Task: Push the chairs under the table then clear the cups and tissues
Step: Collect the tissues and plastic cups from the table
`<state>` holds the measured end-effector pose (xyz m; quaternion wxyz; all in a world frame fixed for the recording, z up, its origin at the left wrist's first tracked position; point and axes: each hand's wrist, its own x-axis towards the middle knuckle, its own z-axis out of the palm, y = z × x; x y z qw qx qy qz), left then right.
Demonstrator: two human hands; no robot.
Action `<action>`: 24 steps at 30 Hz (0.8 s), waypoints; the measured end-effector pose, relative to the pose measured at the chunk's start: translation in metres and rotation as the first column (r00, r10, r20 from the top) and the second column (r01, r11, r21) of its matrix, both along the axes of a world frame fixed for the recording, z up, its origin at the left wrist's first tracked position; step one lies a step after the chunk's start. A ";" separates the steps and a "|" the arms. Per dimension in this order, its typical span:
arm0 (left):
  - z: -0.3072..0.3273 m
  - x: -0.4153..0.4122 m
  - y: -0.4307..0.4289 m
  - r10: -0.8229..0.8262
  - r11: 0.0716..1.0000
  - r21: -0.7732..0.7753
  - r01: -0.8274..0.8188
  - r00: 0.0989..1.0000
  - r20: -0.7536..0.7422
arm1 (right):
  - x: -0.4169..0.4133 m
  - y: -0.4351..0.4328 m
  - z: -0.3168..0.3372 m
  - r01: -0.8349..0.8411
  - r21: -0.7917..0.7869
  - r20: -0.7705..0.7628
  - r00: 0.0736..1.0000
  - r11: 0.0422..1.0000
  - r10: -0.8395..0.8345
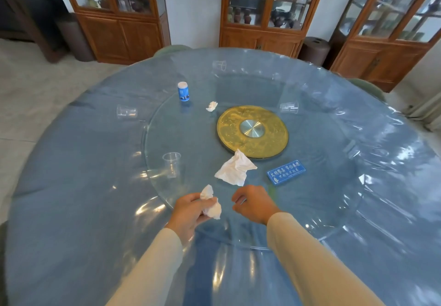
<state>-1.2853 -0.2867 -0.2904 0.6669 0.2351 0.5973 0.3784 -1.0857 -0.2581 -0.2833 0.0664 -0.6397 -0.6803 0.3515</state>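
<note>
Bright daylight, glare on the plastic-covered table, wide-angle edge bending.

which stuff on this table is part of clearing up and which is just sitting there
Part of the job:
- crumpled tissue in the left hand
- large tissue near the gold disc
- small tissue
- clear cups

Just lying about:
- blue and white canister
- blue sign
- gold disc
- cabinets
</note>
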 end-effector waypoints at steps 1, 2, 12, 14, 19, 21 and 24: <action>-0.002 -0.006 0.002 0.004 1.000 0.000 -0.004 1.000 -0.005 | 0.006 0.007 -0.006 0.003 -0.013 0.059 0.998 1.000 -0.002; -0.003 -0.013 0.003 -0.001 1.000 0.003 0.001 1.000 -0.015 | 0.012 0.014 -0.012 0.009 -0.017 0.114 0.993 1.000 -0.007; -0.015 -0.046 0.037 0.099 0.995 0.013 -0.098 0.988 -0.121 | 0.020 0.109 -0.057 0.071 0.118 0.159 0.983 0.990 -0.090; -0.024 -0.042 0.044 0.076 0.997 0.002 -0.076 0.989 -0.130 | 0.014 0.122 -0.071 0.074 0.117 0.138 0.986 0.990 -0.090; -0.044 -0.034 0.040 0.049 0.997 -0.045 -0.056 0.988 -0.147 | 0.006 0.132 -0.098 -0.035 0.137 0.310 0.951 0.990 -0.009; -0.047 -0.035 0.037 0.048 0.996 -0.065 -0.058 0.987 -0.154 | 0.005 0.132 -0.104 -0.046 0.166 0.308 0.951 0.985 -0.007; -0.050 -0.039 0.037 0.074 0.993 -0.083 -0.089 0.982 -0.174 | 0.002 0.132 -0.105 0.030 0.121 0.159 0.986 0.992 -0.049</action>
